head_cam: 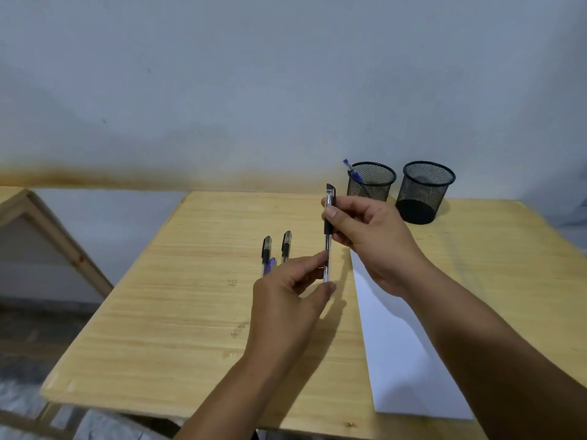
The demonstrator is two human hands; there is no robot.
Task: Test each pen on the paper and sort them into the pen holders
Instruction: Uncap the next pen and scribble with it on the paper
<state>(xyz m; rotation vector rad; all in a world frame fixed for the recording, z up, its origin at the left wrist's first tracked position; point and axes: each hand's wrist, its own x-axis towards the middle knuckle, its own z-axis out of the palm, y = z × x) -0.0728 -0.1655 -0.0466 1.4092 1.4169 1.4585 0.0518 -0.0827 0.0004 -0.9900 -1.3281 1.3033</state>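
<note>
Now, pen in hand: a black-capped pen (329,231) is held upright in the air above the middle of the desk (197,312), just left of the paper's far corner.
Right hand (371,239): thumb and fingers pinch the barrel near the cap end.
Left hand (287,300): thumb and forefinger pinch the lower end.
Handling: likely light, stiff and smooth; the rubber grip section looks the surest hold, and the cap should pull straight off.
Paper (409,350): a thin, limp white sheet toward the desk's right, reaching nearly to the near edge; it may slide under a stroke.
Waiting pens (286,246): lying on the desk just left of the hands.
Holders: left holder (371,182) with one blue pen (351,169), right holder (424,192) apparently empty, both at the far edge.
Room: open wood on the left; the path to the holders is free.
</note>
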